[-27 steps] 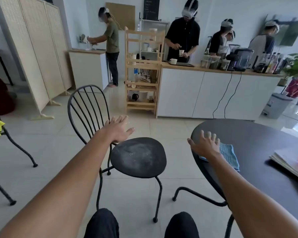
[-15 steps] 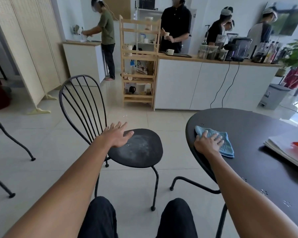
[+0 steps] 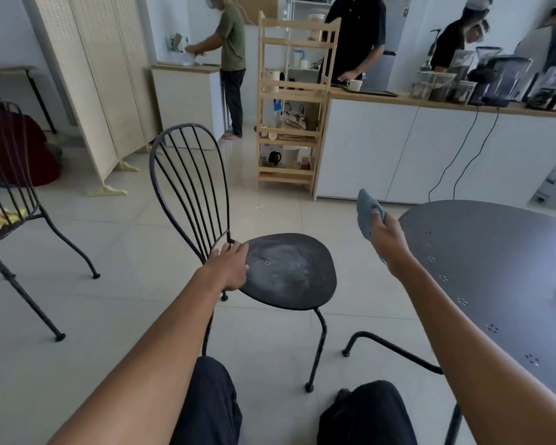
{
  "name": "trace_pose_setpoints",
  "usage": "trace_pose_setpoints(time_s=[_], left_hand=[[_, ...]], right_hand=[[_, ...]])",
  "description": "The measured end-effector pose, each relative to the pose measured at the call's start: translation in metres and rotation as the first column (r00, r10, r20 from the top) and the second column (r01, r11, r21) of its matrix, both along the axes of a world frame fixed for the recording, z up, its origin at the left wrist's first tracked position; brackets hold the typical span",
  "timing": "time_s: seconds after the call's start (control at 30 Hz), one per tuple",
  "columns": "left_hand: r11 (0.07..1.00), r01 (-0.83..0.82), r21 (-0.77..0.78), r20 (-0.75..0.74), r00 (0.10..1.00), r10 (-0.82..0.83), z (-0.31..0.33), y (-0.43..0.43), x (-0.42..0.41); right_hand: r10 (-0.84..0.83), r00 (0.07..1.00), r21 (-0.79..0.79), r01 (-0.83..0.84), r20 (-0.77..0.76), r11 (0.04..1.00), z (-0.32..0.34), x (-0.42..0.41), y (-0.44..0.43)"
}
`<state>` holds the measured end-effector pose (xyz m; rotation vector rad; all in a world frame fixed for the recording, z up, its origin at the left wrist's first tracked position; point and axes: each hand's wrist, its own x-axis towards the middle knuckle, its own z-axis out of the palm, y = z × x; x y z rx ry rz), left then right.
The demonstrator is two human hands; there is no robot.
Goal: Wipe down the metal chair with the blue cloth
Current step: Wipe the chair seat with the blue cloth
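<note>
A black metal chair with a wire-spoke back stands in front of me; its round seat shows a pale dusty smear. My left hand rests on the seat's left rim where the back rods meet it, fingers curled on the edge. My right hand is raised in the air between the chair and the table, shut on the blue cloth, which sticks up above the fingers.
A dark round metal table is on the right, its curved leg on the floor near the chair. A second metal chair stands at left. Folding screen, wooden shelf, white counter and several people are behind. My knees are at the bottom.
My right hand has lifted the blue cloth off the table and carried it left toward the chair. My left hand came down onto the seat's left rim.
</note>
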<state>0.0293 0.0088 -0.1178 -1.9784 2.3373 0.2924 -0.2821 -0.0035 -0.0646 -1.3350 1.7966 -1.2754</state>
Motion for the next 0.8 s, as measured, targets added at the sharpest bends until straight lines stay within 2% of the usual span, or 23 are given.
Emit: trace_pose_setpoints(time_s=[0.17,0.27,0.33,0.47,0.57,0.63,0.7,0.73,0.8], left_hand=[[0.999,-0.018,0.034,-0.018,1.000,0.019,-0.049,-0.020,0.019],[0.998,-0.033,0.052,-0.024,0.999,0.034,-0.078,-0.034,0.024],[0.994,-0.063,0.089,-0.036,0.997,0.067,-0.098,-0.046,0.026],[0.982,-0.126,0.141,-0.051,0.990,0.135,-0.140,-0.076,0.025],[0.976,-0.154,0.153,-0.016,0.987,0.158,-0.167,-0.099,0.022],[0.970,-0.180,0.162,0.003,0.983,0.182,-0.185,-0.110,0.022],[0.960,-0.224,0.165,0.018,0.974,0.224,-0.203,-0.120,0.024],[0.955,-0.247,0.163,0.020,0.969,0.247,-0.211,-0.125,0.025],[0.950,-0.272,0.156,0.014,0.962,0.273,-0.223,-0.132,0.027]], right_hand=[[0.092,0.964,0.061,-0.111,0.250,0.992,-0.038,0.025,-0.034],[0.069,0.940,0.125,-0.117,0.333,0.985,-0.074,0.029,-0.050],[0.045,0.945,0.145,-0.096,0.323,0.985,-0.097,0.033,-0.057],[0.015,0.999,0.115,-0.019,0.037,0.993,-0.144,0.036,-0.077],[0.075,0.983,0.076,-0.063,-0.166,0.995,-0.179,0.044,-0.090],[0.230,0.924,0.174,-0.184,-0.305,0.967,-0.210,0.051,-0.094],[0.392,0.810,0.342,-0.253,-0.436,0.905,-0.244,0.059,-0.096],[0.407,0.787,0.377,-0.240,-0.463,0.895,-0.259,0.063,-0.097],[0.364,0.797,0.348,-0.207,-0.482,0.914,-0.279,0.068,-0.103]])
